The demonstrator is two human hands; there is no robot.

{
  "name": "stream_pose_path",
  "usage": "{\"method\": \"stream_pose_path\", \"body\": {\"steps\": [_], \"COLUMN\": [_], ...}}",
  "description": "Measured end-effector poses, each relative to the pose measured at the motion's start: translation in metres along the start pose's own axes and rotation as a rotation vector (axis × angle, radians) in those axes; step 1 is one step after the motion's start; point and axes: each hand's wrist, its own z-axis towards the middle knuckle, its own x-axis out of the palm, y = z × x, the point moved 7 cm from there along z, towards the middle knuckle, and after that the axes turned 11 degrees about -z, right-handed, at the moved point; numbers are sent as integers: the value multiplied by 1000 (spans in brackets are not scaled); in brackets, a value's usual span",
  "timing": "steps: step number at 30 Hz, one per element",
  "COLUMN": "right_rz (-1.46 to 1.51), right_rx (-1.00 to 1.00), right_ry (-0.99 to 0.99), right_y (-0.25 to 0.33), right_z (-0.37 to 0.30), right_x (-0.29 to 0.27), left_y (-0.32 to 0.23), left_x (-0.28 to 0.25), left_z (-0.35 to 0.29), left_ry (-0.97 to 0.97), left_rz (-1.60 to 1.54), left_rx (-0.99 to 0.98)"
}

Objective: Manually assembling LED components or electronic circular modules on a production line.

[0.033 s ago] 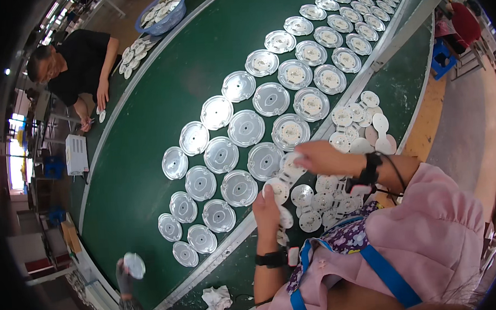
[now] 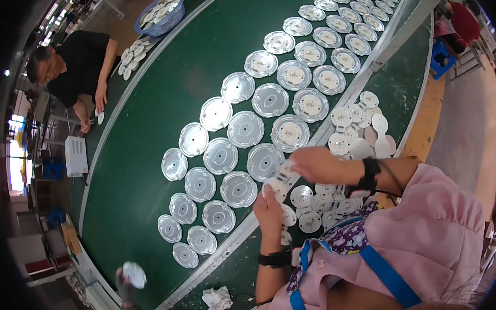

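Observation:
Between my hands is a strip of joined round white circuit boards (image 2: 280, 182), held above the metal rail beside the green belt. My left hand (image 2: 269, 207) pinches its lower end from the near side. At the upper end, my right hand (image 2: 312, 163) has its fingers closed on the same strip. Just beyond lie silver round metal plates (image 2: 239, 189) in slanting rows; those near my hands are bare, while plates farther up, such as this plate (image 2: 311, 104), carry a round white board. More joined boards (image 2: 309, 216) lie beneath and beside my right forearm.
A second heap of white boards (image 2: 371, 126) lies right of the rail (image 2: 231, 246). At lower left another person's gloved hand (image 2: 123, 285) holds a round plate. Across the green belt (image 2: 138, 122) a person in black handles a small disc near a blue basket (image 2: 163, 27) of discs.
My right hand has shifted slightly left and down, with the board strip still between both hands. The gloved hand at lower left has moved slightly down.

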Motion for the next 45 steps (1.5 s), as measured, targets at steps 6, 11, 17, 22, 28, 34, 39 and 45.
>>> {"method": "stream_pose_path", "body": {"steps": [6,11,17,22,28,34,39,45], "right_rz": [1295,1489,47,387,229,-321,-523,-665], "right_rx": [519,642,-142,363,347,424,162,-28], "right_ry": [546,633,-299,-60,-164,-393,-385,-250], "right_y": [-31,-22,0,-113,-132,-124,-106,-99], "right_z": [9,12,37,77,119,123,103,88], "right_x": [28,38,-28,-33,-31,-40,-30,-6], "left_y": [1,4,-15,20,49,57,61,68], "left_x": [8,15,-19,-28,-16,-13,-16,-8], "left_z": [-7,6,29,15,-5,-6,-5,-9], "left_ry": [260,289,-13,126,72,105,104,149], "left_rz": [-789,-1000,124,-753,-638,-653,-654,-604], "left_rx": [-379,-350,355,-337,-510,-513,-524,-552]}}
